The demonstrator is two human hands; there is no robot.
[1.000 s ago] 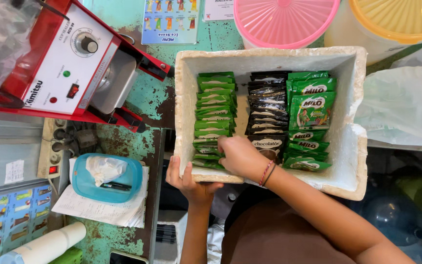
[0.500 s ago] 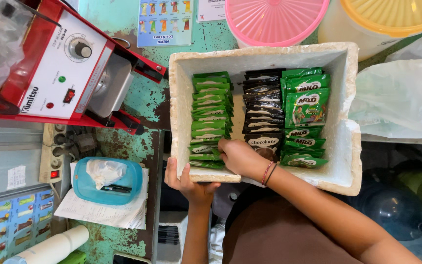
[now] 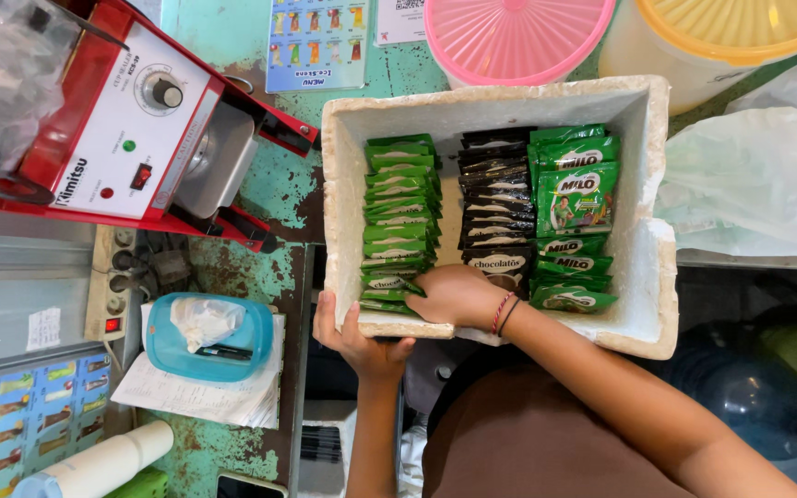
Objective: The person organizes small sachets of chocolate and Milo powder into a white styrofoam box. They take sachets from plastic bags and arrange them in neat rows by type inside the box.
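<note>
Left hand [image 3: 359,338] gripping, right hand [image 3: 457,295] curled forward

Person wears a brown garment [image 3: 528,443] over the torso. Both forearms are bare, without sleeves. The right hand [image 3: 458,295] carries two thin wrist bands [image 3: 503,314], one red, one black. The left hand [image 3: 357,337] carries no jewellery.

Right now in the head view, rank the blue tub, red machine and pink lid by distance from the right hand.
From the right hand:
1. Blue tub, to the left in the picture, lower.
2. Pink lid, straight up beyond the foam box.
3. Red machine, far upper left.
</note>
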